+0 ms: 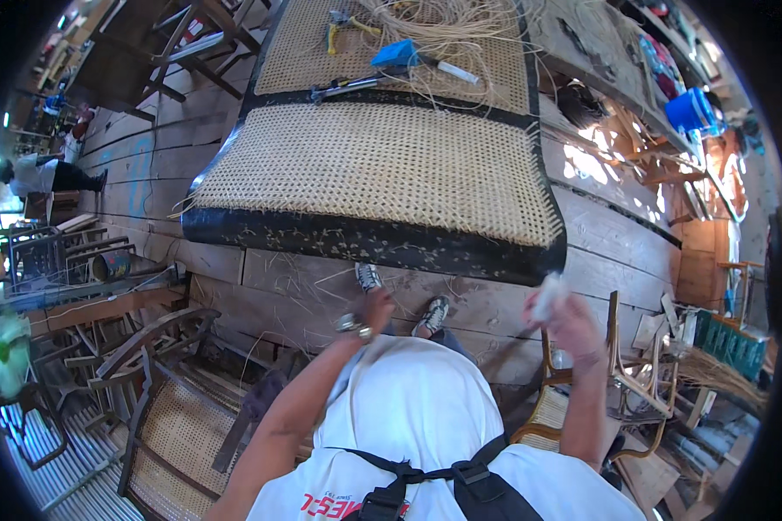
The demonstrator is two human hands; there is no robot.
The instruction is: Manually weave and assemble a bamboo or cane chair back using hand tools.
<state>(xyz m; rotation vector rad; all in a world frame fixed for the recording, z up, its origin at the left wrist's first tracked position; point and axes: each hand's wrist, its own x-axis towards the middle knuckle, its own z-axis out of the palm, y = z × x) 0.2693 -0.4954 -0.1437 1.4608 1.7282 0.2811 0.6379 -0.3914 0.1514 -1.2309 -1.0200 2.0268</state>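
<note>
In front of me stands a long bench with a black frame and a woven cane panel (382, 165), its near edge dark and flecked with pale bits. My right hand (575, 328) is closed around a small whitish thing (547, 298), just off the bench's near right corner. Motion blurs that thing, so its kind does not show. Close to my body, short of the bench, hangs my left hand (377, 308) with a watch at the wrist. Its fingers are too small and turned away to read, and nothing visible is in it.
On the bench's far part lie a coil of cane strands (447, 30), a hammer (347, 85), a blue block (395, 54) and a yellow-handled tool (333, 36). A cane-seated chair (187, 438) stands at lower left, a wooden chair (552, 404) at right. Another person (39, 175) is far left.
</note>
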